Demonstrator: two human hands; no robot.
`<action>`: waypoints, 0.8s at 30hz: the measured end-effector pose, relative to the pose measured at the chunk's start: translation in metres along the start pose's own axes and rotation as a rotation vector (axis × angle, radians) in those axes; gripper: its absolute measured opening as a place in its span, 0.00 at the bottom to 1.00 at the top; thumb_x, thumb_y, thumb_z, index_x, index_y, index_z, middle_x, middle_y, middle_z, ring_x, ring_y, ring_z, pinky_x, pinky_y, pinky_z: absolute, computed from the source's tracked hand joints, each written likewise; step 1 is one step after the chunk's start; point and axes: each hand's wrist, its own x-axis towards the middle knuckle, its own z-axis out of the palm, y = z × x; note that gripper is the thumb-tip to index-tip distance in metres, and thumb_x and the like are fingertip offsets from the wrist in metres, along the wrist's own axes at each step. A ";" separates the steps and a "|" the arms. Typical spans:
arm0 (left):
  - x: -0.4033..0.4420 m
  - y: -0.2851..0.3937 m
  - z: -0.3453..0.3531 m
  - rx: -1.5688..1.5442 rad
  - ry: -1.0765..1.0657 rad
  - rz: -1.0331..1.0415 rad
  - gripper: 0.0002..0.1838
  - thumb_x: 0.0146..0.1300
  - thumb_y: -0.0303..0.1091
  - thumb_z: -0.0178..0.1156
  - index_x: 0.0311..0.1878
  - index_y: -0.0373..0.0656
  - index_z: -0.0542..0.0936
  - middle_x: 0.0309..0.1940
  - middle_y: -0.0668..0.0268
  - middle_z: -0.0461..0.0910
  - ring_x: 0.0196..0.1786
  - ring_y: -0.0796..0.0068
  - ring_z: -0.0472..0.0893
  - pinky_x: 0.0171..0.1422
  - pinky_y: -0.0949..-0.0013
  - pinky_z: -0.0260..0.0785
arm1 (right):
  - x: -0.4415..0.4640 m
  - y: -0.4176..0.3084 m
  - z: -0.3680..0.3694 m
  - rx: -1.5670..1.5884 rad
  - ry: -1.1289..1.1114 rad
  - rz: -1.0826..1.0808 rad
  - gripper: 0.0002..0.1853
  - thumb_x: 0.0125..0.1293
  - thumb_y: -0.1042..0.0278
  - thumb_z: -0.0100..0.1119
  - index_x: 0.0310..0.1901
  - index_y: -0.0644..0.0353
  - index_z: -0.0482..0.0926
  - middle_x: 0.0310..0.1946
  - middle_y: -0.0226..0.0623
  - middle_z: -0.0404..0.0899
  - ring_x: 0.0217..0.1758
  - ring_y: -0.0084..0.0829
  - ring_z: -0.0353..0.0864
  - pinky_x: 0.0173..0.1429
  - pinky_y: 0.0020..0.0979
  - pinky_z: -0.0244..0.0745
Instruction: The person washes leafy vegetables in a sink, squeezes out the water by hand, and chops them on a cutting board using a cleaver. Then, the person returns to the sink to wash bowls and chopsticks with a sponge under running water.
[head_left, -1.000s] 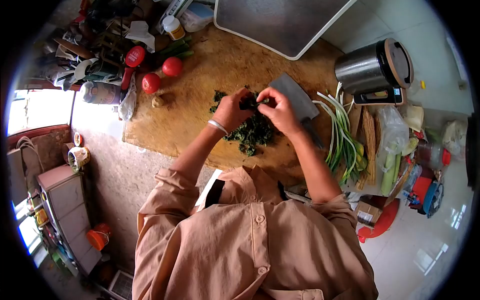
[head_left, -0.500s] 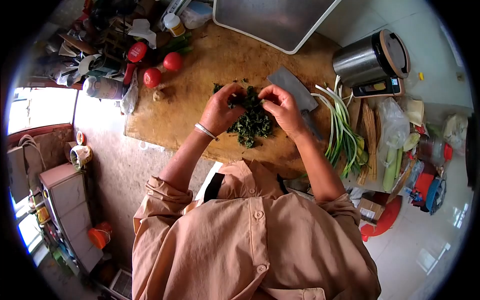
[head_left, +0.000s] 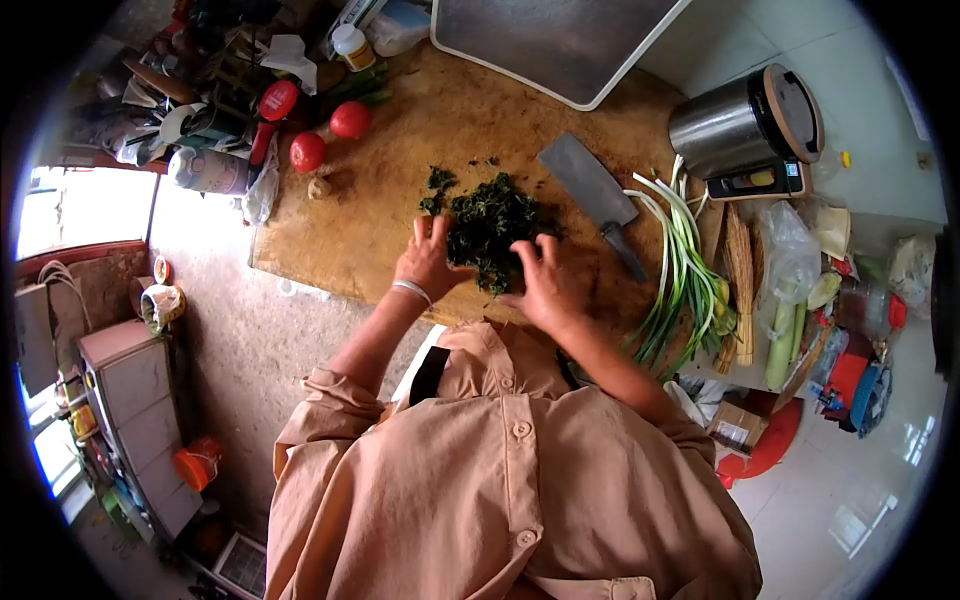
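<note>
A heap of dark green chopped leaves [head_left: 495, 225] lies on the worn wooden board [head_left: 350, 235]. At the heap's left edge is my left hand [head_left: 430, 264], fingers spread, with a silver bangle on the wrist. My right hand [head_left: 547, 288] is at the lower right of the leaves, its fingers apart and curved. Neither hand shows anything in its grasp. A cleaver [head_left: 588, 180] rests flat to the right, its dark handle pointing toward me. Beyond it lies a bunch of green onions [head_left: 672, 265].
Two tomatoes [head_left: 308, 152] and a small garlic bulb [head_left: 319, 188] sit at the board's left. A white-rimmed tray [head_left: 560, 45] stands at the back. On the right are a steel appliance [head_left: 725, 125] and a straw whisk [head_left: 741, 290]. Kitchen clutter crowds the back left.
Both hands have drawn back toward me and opened from their pinched hold over the leaves. More of the leaf heap now shows, with a small clump to its left.
</note>
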 end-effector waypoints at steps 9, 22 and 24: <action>0.011 0.017 -0.022 -0.447 0.152 -0.040 0.11 0.54 0.30 0.61 0.39 0.42 0.73 0.35 0.57 0.75 0.38 0.52 0.78 0.40 0.58 0.71 | 0.028 0.029 0.000 1.076 0.168 -0.049 0.07 0.55 0.77 0.61 0.35 0.57 0.76 0.29 0.30 0.71 0.28 0.21 0.71 0.33 0.23 0.67; 0.010 0.025 -0.037 -0.655 0.145 0.016 0.16 0.53 0.21 0.56 0.47 0.41 0.75 0.38 0.58 0.77 0.41 0.59 0.79 0.43 0.66 0.71 | 0.028 0.015 -0.011 0.743 0.171 -0.144 0.08 0.56 0.79 0.60 0.37 0.60 0.75 0.36 0.39 0.75 0.42 0.38 0.76 0.47 0.33 0.71; 0.012 0.018 -0.032 -0.629 0.057 -0.039 0.15 0.55 0.23 0.56 0.47 0.42 0.75 0.39 0.58 0.77 0.41 0.59 0.80 0.43 0.66 0.72 | 0.036 0.016 -0.012 0.823 0.120 -0.091 0.08 0.57 0.78 0.59 0.39 0.60 0.77 0.40 0.41 0.77 0.45 0.38 0.77 0.49 0.33 0.71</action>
